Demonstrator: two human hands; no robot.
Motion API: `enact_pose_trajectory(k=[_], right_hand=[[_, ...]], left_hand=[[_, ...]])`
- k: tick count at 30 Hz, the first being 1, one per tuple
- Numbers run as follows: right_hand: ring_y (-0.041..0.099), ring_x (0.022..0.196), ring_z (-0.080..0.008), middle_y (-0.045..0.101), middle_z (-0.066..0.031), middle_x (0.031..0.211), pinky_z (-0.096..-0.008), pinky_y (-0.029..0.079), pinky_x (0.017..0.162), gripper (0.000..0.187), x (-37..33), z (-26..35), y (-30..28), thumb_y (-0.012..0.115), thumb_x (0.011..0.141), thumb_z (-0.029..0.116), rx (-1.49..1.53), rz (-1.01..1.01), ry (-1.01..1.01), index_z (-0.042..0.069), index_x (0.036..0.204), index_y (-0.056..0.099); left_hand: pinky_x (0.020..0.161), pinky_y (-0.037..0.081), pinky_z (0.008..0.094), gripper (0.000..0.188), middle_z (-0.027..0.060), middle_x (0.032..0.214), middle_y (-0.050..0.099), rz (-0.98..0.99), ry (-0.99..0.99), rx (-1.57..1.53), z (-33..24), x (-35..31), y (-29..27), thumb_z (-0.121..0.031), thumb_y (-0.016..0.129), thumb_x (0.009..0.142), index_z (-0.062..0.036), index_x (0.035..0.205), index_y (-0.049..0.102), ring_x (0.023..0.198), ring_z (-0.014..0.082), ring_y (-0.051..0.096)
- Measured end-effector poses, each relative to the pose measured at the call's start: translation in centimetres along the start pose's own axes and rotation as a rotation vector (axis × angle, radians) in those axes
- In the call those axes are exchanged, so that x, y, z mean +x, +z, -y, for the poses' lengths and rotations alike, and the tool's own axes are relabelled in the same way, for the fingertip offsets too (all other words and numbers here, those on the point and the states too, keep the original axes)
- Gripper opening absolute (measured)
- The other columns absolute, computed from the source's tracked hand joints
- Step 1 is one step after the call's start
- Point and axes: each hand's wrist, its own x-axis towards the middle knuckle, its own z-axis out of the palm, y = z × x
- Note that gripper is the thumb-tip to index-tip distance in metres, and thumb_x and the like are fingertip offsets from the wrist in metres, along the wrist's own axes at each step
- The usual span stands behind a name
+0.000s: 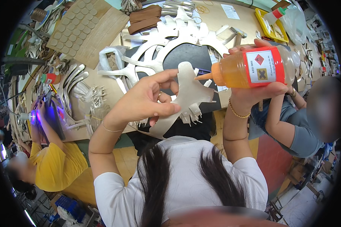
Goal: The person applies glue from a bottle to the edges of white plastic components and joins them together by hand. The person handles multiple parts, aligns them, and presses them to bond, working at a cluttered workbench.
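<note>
My left hand [149, 96] pinches a pale, cream-white cut leather piece [193, 92] between thumb and fingers and holds it up over the near edge of the table. My right hand [250, 96] is wrapped round a clear squeeze glue bottle [236, 70], tipped on its side, with amber liquid inside and a red and white label with hazard signs. Its orange nozzle [205, 76] points left, its tip at or just over the upper part of the leather; whether they touch I cannot tell. Below the piece hang more pale strips [191, 113].
Curved white leather pieces [166, 51] lie fanned across a dark mat [191, 56]. Beyond are brown leather [144, 19], a hammer [238, 33] and a yellow tray [271, 26]. A board with round discs [88, 30] is far left. Co-workers in yellow [60, 166] and grey-blue [303, 132] sit either side.
</note>
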Motion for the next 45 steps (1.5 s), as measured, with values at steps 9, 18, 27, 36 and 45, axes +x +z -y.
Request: enact_pose_trajectory(k=[9, 18, 27, 36, 45], right_hand=[[0.064, 0.084, -0.0242, 0.061, -0.0133, 0.09, -0.0406, 0.055, 0.077, 0.113, -0.2, -0.2, 0.8, 0.03, 0.061, 0.093, -0.167, -0.004, -0.039, -0.004, 0.118, 0.042], [0.063, 0.085, -0.0285, 0.06, -0.0148, 0.094, -0.0443, 0.054, 0.075, 0.114, -0.3, -0.2, 0.5, 0.032, 0.06, 0.093, 0.077, -0.079, 0.043, -0.003, 0.122, 0.042], [0.064, 0.084, -0.026, 0.062, -0.0141, 0.092, -0.0421, 0.054, 0.075, 0.111, -0.5, -0.5, 0.4, 0.035, 0.062, 0.091, -0.12, -0.042, 0.016, -0.004, 0.119, 0.043], [0.056, 0.095, -0.0308, 0.056, -0.0154, 0.102, -0.0485, 0.05, 0.08, 0.105, 0.2, -0.6, -1.3, 0.049, 0.065, 0.084, 0.49, -0.048, 0.145, -0.001, 0.125, 0.04], [0.062, 0.09, -0.0315, 0.061, -0.0157, 0.098, -0.0477, 0.054, 0.078, 0.102, 1.2, -0.7, -5.2, 0.044, 0.068, 0.084, 0.807, -0.013, 0.01, -0.002, 0.124, 0.04]], left_hand=[[0.035, 0.042, 0.0165, 0.068, 0.008, 0.099, 0.048, -0.028, 0.009, -0.022, 0.0, 0.0, 0.1, 0.004, 0.065, 0.073, 0.0078, 0.133, 0.032, 0.059, 0.0051, 0.053], [0.034, 0.042, 0.0184, 0.07, 0.0077, 0.097, 0.046, -0.005, 0.006, -0.008, 0.2, 0.4, -0.1, -0.001, 0.068, 0.076, 0.0094, 0.133, 0.028, 0.054, 0.0059, 0.05], [0.034, 0.042, 0.0187, 0.071, 0.0078, 0.096, 0.046, 0.01, 0.004, -0.051, 0.3, 0.8, -0.2, 0.0, 0.068, 0.076, 0.0102, 0.133, 0.026, 0.054, 0.0058, 0.05], [0.035, 0.042, 0.0194, 0.073, 0.008, 0.098, 0.048, -0.016, -0.022, -0.014, 0.2, 0.8, -0.3, 0.0, 0.069, 0.075, 0.0107, 0.134, 0.026, 0.051, 0.0069, 0.051], [0.035, 0.042, 0.02, 0.056, 0.0048, 0.094, 0.055, -0.184, -0.002, 0.336, 1.0, 5.2, -6.5, -0.009, 0.07, 0.077, 0.0121, 0.123, 0.046, 0.051, 0.0065, 0.053]])
